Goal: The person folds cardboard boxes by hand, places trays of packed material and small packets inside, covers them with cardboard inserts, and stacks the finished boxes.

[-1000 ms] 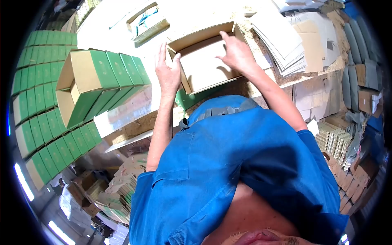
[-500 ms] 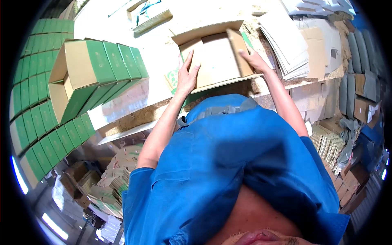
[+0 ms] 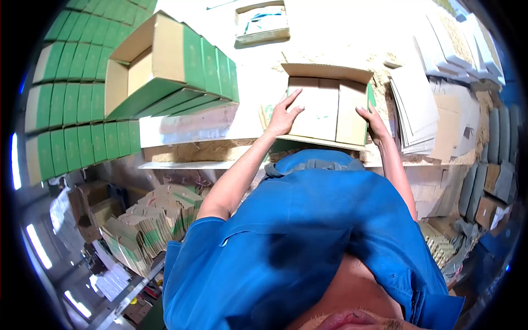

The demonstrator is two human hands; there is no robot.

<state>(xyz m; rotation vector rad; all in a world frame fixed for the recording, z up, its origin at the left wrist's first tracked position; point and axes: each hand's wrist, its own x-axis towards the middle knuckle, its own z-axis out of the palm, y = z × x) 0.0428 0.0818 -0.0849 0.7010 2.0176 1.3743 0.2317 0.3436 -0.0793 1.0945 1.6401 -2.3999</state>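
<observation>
On the tabletop right before me, flap folding seems in hand on the carton, my left fingers spread over its left side, my right fingers part-open at its right edge, neither clenching anything, so the next move calls for level pressure.

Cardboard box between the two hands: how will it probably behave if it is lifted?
The cardboard box should feel fairly stiff, as its edges look straight. Its far flap stands open, so it may swing at the fold. Its weight is hard to judge, because panels cover the inside.
</observation>
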